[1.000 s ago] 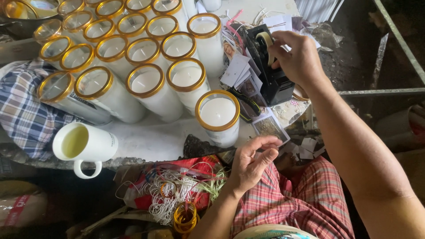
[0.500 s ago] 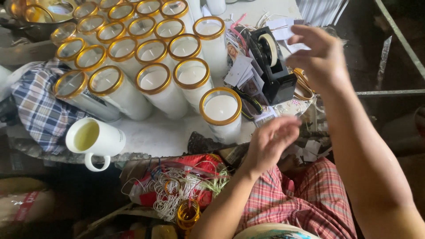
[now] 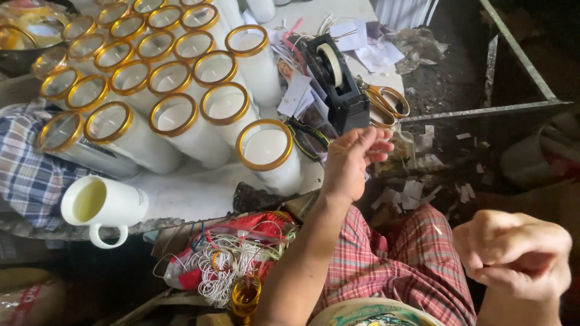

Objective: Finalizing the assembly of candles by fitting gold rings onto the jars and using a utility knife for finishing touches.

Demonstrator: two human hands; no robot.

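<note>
My left hand (image 3: 352, 162) is raised just in front of a black tape dispenser (image 3: 336, 86), its fingers loosely apart and nothing in them. Just left of it, at the table edge, stands a tall white candle in a gold-rimmed glass (image 3: 269, 154). My right hand (image 3: 515, 253) is drawn back at the lower right, over my lap. Its fingers are pinched together, and I see nothing between them. Small paper cards (image 3: 297, 92) lie beside the dispenser.
Several more gold-rimmed candle glasses (image 3: 175, 115) fill the table's left half. A white mug (image 3: 101, 204) of yellowish liquid sits at the near edge by a plaid cloth (image 3: 24, 175). Yellow-handled scissors (image 3: 388, 101) lie right of the dispenser. Below the table lies a bundle of white string (image 3: 225, 261).
My right hand has left the tape dispenser and pulled back toward the lower right. My left hand has risen from my lap up toward the dispenser.
</note>
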